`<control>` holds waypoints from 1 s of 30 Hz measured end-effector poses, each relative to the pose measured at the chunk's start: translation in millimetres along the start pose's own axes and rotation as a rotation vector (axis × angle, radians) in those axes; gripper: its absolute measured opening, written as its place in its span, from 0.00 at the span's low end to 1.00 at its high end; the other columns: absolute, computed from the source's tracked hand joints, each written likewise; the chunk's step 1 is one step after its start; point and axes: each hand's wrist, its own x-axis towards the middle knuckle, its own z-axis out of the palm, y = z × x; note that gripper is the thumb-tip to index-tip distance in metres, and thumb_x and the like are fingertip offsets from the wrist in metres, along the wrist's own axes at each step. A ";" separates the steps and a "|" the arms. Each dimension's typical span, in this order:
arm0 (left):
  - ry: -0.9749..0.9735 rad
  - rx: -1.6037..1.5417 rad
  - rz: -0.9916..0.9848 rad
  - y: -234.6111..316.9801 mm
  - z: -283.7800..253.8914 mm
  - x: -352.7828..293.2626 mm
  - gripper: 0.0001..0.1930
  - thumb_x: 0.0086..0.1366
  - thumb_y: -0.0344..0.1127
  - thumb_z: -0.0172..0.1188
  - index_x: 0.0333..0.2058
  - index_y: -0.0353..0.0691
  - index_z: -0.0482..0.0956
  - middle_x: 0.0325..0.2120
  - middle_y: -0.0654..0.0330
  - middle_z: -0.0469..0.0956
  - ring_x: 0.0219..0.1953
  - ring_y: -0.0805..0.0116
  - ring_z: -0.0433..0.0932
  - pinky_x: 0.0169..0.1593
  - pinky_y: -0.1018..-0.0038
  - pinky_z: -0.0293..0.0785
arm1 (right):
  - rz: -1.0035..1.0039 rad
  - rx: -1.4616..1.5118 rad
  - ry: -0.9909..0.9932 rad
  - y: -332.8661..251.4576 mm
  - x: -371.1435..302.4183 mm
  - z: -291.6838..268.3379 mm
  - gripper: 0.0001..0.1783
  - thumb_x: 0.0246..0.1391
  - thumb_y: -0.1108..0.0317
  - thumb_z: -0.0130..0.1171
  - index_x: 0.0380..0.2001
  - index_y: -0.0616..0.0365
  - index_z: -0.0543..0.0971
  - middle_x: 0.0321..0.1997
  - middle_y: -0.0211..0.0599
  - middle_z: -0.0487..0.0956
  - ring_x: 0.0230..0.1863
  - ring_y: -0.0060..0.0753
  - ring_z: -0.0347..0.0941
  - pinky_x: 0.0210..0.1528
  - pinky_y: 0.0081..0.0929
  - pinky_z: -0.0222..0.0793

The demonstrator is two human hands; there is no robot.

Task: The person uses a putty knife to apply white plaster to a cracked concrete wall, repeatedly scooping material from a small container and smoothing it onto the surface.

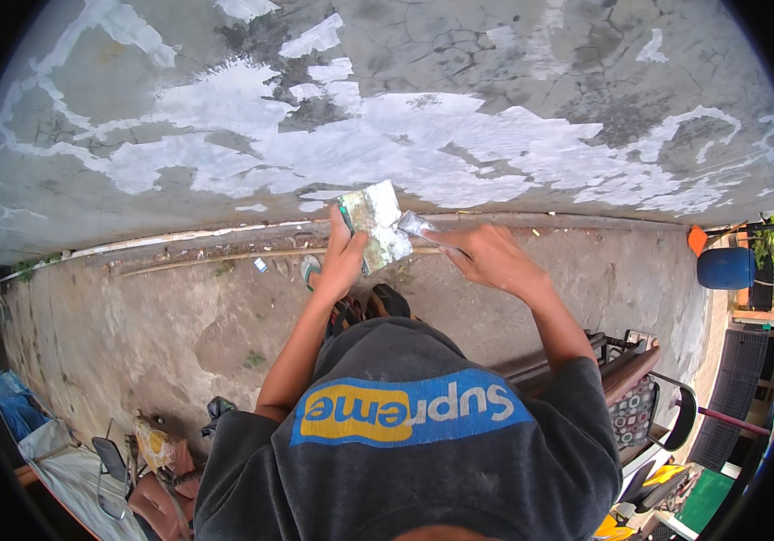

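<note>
My left hand (343,260) grips a flat rectangular board (370,215) by its near left edge, with the thumb over the face. The board is smeared with white and greenish-grey residue. In my right hand (493,258) is a putty knife (417,225), its whitish blade at the board's right edge; whether it touches cannot be made out. Beyond both hands stands a cracked grey wall (459,68) with irregular patches of white filler (423,126) spread across it. The board is held in front of the wall's foot.
A thin strip (288,259) runs along the ground near the wall's base. A light green sandal (310,269) lies near my feet. At right are a blue drum (725,269) and a brown seat (632,371); a mirror (109,457) and covered items fill the lower left.
</note>
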 end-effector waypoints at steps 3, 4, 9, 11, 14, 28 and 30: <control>-0.065 -0.128 0.011 -10.2 -1.2 -0.9 0.40 0.68 0.38 0.46 0.68 0.25 0.33 0.70 0.38 0.38 0.73 0.50 0.37 0.71 0.67 0.37 | -0.049 -0.021 0.031 3.6 1.5 5.1 0.24 0.54 0.71 0.57 0.56 0.45 0.77 0.36 0.50 0.82 0.31 0.54 0.76 0.36 0.43 0.71; -0.063 -0.099 0.016 -10.9 -1.5 -1.0 0.40 0.68 0.38 0.45 0.68 0.25 0.33 0.70 0.38 0.37 0.73 0.49 0.37 0.71 0.66 0.37 | -0.059 -0.032 0.035 3.5 2.2 4.9 0.23 0.54 0.70 0.57 0.55 0.45 0.78 0.36 0.50 0.82 0.31 0.54 0.76 0.36 0.43 0.71; -0.055 0.014 0.025 -14.5 -5.0 -0.7 0.39 0.68 0.38 0.45 0.68 0.24 0.36 0.70 0.37 0.38 0.73 0.48 0.38 0.71 0.66 0.38 | -0.086 -0.071 -0.006 1.0 6.4 5.7 0.23 0.53 0.71 0.57 0.54 0.47 0.78 0.34 0.50 0.81 0.31 0.54 0.77 0.35 0.44 0.72; -0.080 0.058 0.049 -15.0 -8.3 1.4 0.39 0.67 0.37 0.46 0.68 0.24 0.37 0.70 0.37 0.41 0.72 0.48 0.41 0.71 0.66 0.40 | -0.098 -0.091 -0.036 0.4 8.9 9.2 0.24 0.52 0.71 0.57 0.54 0.47 0.78 0.31 0.50 0.81 0.31 0.55 0.77 0.35 0.45 0.72; -0.110 0.111 0.032 4.2 -4.0 -6.5 0.38 0.67 0.36 0.46 0.68 0.24 0.38 0.69 0.37 0.45 0.71 0.48 0.46 0.70 0.66 0.42 | -0.089 -0.139 -0.084 -3.1 11.8 16.1 0.24 0.51 0.72 0.58 0.54 0.48 0.78 0.29 0.51 0.79 0.31 0.56 0.76 0.35 0.45 0.72; 0.146 -0.568 -0.213 -4.0 -36.9 -6.2 0.35 0.61 0.24 0.43 0.67 0.37 0.44 0.55 0.49 0.67 0.53 0.58 0.73 0.51 0.63 0.76 | 0.204 0.835 0.442 55.8 12.5 -9.0 0.20 0.63 0.65 0.55 0.58 0.51 0.76 0.21 0.35 0.72 0.19 0.19 0.62 0.23 0.21 0.62; 0.164 -0.624 -0.235 -4.7 -46.1 -12.0 0.33 0.59 0.23 0.43 0.65 0.38 0.48 0.52 0.50 0.69 0.49 0.59 0.76 0.47 0.62 0.79 | 0.150 0.787 0.750 52.9 36.6 -4.6 0.20 0.64 0.66 0.53 0.59 0.51 0.75 0.20 0.29 0.70 0.19 0.15 0.58 0.23 0.18 0.60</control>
